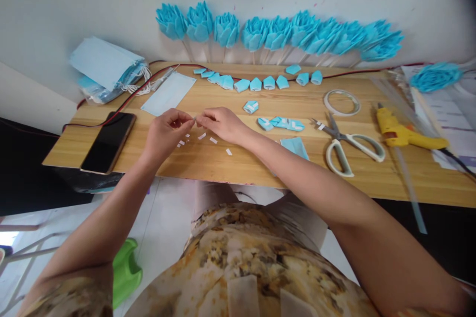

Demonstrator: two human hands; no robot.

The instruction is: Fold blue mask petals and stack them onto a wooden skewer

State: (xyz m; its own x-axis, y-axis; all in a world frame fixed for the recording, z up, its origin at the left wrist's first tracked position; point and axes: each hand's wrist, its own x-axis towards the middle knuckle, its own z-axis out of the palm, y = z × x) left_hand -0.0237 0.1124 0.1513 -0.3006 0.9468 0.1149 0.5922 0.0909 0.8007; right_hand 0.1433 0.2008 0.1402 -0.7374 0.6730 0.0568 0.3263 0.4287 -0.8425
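Observation:
My left hand and my right hand meet over the desk with their fingertips pinched together. Whatever lies between the fingers is too small to name. Just below them, several small white strips are scattered on the wood. A folded blue petal piece with white strips on it sits to the right of my right hand. Further right lie more folded blue pieces, also bearing white strips. Beneath my right forearm, a flat blue piece is partly covered.
Scissors with a white strip on one blade, a tape roll and a yellow glue gun lie right. A phone and face masks are left. Folded petals line the back, below blue flowers on sticks.

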